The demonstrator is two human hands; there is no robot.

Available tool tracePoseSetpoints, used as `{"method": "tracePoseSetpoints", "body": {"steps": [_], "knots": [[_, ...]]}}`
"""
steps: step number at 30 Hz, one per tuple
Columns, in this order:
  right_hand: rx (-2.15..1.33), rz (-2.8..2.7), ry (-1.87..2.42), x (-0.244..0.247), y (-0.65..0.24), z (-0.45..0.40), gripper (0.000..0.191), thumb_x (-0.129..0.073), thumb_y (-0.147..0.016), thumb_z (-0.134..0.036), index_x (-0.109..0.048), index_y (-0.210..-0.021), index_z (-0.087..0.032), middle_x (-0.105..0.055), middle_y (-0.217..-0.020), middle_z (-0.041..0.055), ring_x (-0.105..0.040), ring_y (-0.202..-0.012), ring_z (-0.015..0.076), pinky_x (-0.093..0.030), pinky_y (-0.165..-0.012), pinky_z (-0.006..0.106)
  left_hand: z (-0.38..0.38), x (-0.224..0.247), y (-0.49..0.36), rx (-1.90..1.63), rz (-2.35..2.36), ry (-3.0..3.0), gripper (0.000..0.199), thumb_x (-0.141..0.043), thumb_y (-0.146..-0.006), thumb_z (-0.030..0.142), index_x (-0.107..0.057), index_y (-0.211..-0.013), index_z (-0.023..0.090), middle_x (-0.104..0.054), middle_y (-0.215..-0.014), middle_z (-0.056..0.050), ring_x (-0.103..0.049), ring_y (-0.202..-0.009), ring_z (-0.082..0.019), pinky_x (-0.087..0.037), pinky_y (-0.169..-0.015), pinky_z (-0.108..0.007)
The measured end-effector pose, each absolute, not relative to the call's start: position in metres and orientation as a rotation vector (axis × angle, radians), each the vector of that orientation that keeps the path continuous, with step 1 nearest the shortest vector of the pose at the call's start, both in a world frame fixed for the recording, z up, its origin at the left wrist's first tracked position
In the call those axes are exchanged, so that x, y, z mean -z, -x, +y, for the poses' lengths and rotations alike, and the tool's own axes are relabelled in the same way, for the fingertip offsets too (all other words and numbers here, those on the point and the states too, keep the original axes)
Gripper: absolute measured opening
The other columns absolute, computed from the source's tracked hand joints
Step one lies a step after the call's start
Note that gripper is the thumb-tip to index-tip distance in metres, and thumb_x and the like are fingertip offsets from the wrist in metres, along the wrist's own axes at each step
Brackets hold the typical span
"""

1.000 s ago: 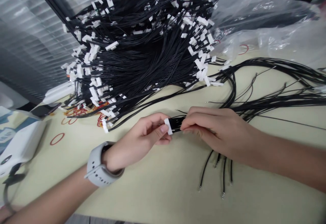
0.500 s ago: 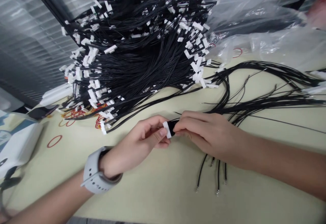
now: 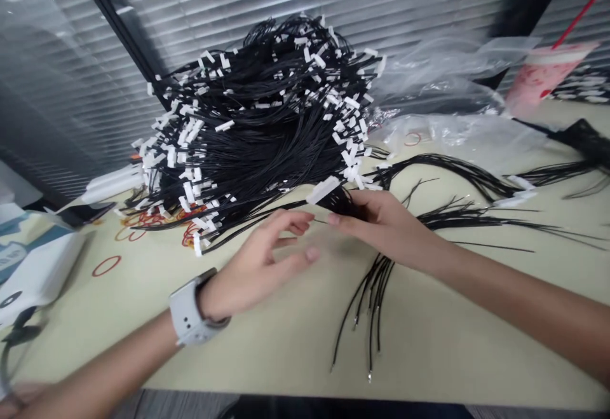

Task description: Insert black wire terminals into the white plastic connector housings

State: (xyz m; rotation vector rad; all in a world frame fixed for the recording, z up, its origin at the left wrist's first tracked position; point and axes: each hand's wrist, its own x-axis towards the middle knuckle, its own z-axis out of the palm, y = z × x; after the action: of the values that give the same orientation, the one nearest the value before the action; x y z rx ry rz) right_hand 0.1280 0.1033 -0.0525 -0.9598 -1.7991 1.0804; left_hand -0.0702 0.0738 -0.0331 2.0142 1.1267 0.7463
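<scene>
My right hand (image 3: 381, 219) is closed around a wire harness, a bunch of black wires (image 3: 336, 199) with a white connector (image 3: 323, 190) at its upper left end. Several loose wire ends (image 3: 369, 304) with small metal tips hang below that hand. A thin wire sticks out leftward from beside the right thumb. My left hand (image 3: 274, 257), with a grey watch (image 3: 193, 311) on its wrist, is open with thumb and fingers apart. Its index fingertip is close to the thin wire's end; whether they touch I cannot tell.
Behind my hands rises a big pile of black wire harnesses (image 3: 257, 126) with white connectors. More black wires (image 3: 467, 219) lie to the right. Clear plastic bags (image 3: 443, 114) and a pink drink cup (image 3: 543, 79) stand behind. A red rubber band (image 3: 106, 266) lies left, near a white device (image 3: 42, 273).
My left hand has let go of the white connector and opened. My right hand has shifted up with the wires, and the white connector now points up-left. The head view has tilted upward.
</scene>
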Motion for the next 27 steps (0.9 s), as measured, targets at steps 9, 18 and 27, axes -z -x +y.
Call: {"method": "tracePoseSetpoints", "body": {"steps": [9,18,27], "knots": [[-1.256,-1.405,0.752,0.052,-0.136,0.112,0.028,-0.053,-0.077,-0.032,-0.042,-0.056,-0.019,-0.042,-0.056,-0.0031,-0.043,-0.059,0.0107,-0.039,-0.064,0.026,0.074,0.037,-0.013,-0.501,1.389,-2.58,0.09,-0.044,-0.069,0.073,-0.046,-0.118,-0.003,-0.055,-0.106,-0.022,-0.05,-0.1,-0.034,-0.038,-0.09,-0.048],[-1.134,-1.353,0.674,0.0,-0.168,0.12,0.03,-0.028,-0.084,-0.03,-0.027,-0.056,-0.022,-0.025,-0.048,-0.0064,-0.028,-0.043,0.0078,-0.032,-0.045,0.024,0.079,0.061,-0.016,-0.09,1.271,-2.696,0.06,-0.022,-0.091,0.046,-0.028,-0.139,0.01,-0.021,-0.147,-0.019,-0.015,-0.135,-0.035,-0.02,-0.106,-0.053],[-0.351,-1.277,0.82,-0.094,-0.275,0.127,0.048,-0.005,-0.087,-0.029,-0.006,-0.043,-0.009,-0.018,-0.036,-0.0063,-0.026,-0.037,-0.0034,-0.023,-0.049,0.036,0.078,0.049,0.011,0.028,1.171,-2.701,0.049,-0.02,-0.094,0.033,-0.026,-0.141,0.021,-0.017,-0.15,-0.008,-0.017,-0.136,-0.026,-0.023,-0.108,-0.047]]}}
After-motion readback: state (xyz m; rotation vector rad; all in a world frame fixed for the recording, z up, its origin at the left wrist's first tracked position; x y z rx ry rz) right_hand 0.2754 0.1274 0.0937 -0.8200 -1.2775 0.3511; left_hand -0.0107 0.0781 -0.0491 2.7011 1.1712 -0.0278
